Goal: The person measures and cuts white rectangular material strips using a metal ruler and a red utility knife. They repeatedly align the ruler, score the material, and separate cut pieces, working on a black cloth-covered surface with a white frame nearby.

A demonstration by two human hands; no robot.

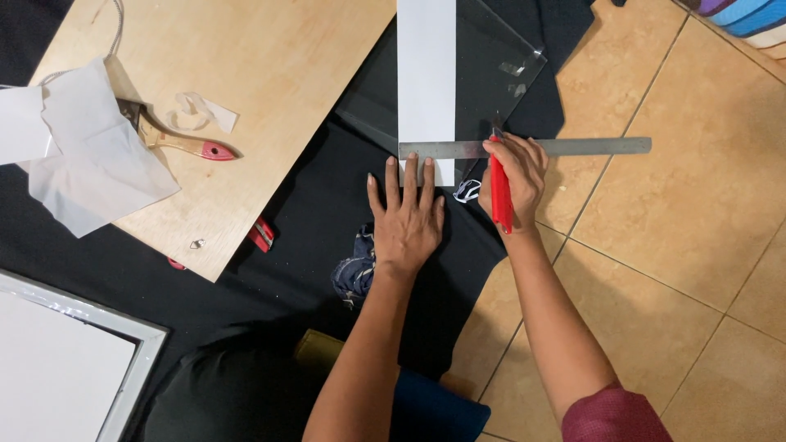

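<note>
My left hand (407, 219) lies flat, fingers spread, fingertips pressing the near edge of a steel ruler (557, 147). The ruler runs 9 to 3 o'clock across a sheet of clear glass (499, 74) and out over the tan floor tiles (679, 229).

My right hand (514, 176), just at 3 o'clock of the left, is closed around a red-handled cutter (500, 196). Its tip stands against the ruler's far edge, on the glass.

A white paper strip (426, 74) lies on the glass, running from 12 o'clock down under the ruler to my left fingertips. Black cloth (311, 205) sits beneath the glass and my left hand.

At 10 o'clock: a plywood board (270, 74) bearing a brush with a red-tipped wooden handle (184, 146) and crumpled white paper (90, 155). At 8 o'clock, well apart: corner of a white frame (123, 327).
</note>
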